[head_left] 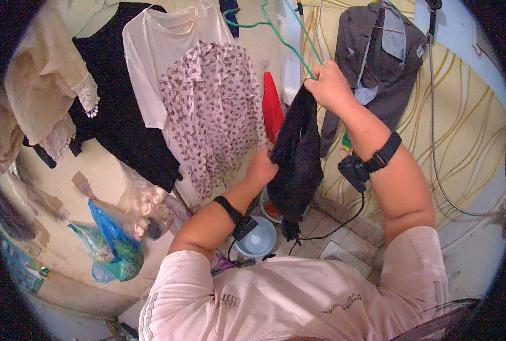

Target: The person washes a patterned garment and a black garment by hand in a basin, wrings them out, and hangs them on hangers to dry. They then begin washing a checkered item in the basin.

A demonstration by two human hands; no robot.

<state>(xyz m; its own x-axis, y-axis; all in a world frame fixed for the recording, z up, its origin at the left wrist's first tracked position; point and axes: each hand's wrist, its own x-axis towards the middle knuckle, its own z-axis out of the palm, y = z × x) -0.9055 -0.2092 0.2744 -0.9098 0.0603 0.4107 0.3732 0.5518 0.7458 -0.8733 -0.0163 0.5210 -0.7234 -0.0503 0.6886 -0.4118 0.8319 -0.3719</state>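
High on the right, my right hand (pixel 329 86) is closed round a green wire hanger (pixel 293 49), with the top of a black garment (pixel 296 170) gathered beneath its fingers. The dark cloth hangs down in folds in front of me, its lower end narrow and bunched. Lower and to the left, my left hand (pixel 261 169) is closed at the garment's left edge; its fingertips are partly hidden. Just beyond that hand hangs a pale shirt with a small dark print (pixel 210 113).
A white top (pixel 151 68), a black garment (pixel 122 108) and beige lace-trimmed clothing (pixel 51 79) hang left. A grey jacket (pixel 386 74) and a hose (pixel 433 125) hang right. A light blue basin (pixel 257 238) stands below; filled plastic bags (pixel 114 244) hang lower left.
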